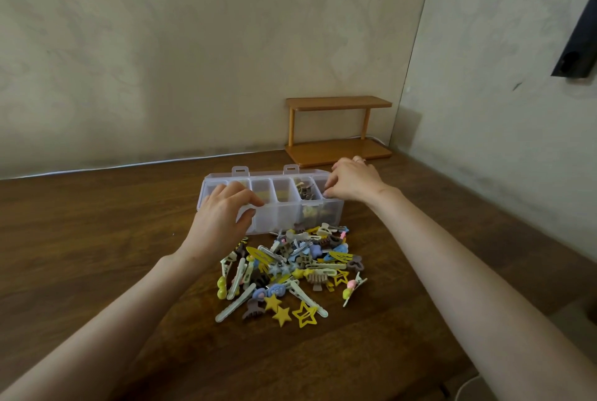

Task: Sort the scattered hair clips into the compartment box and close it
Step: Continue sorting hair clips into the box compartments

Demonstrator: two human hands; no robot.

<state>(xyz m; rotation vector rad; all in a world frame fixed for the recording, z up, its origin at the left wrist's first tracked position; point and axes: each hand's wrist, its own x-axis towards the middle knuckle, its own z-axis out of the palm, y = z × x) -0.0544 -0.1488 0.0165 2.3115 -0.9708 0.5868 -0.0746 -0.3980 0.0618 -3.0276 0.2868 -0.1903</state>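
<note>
A clear plastic compartment box (284,216) stands open on the wooden table, its lid tilted back with two latch tabs up. Brown claw clips (305,191) lie in a right-hand compartment, and yellow ones show through the front wall. My left hand (223,210) grips the box's left front corner, fingers curled over the rim and thumb on the front wall. My right hand (350,182) holds the box's right end, fingertips curled onto the rim. A heap of scattered hair clips (287,271), yellow stars, blue flowers, cream snap clips, brown claws, lies just in front of the box.
A small two-tier wooden shelf (337,130) stands against the wall behind the box, at the corner. A white cable (129,165) runs along the table's back edge. The table's right edge (517,216) slants close to the right wall. A dark object (578,41) hangs at upper right.
</note>
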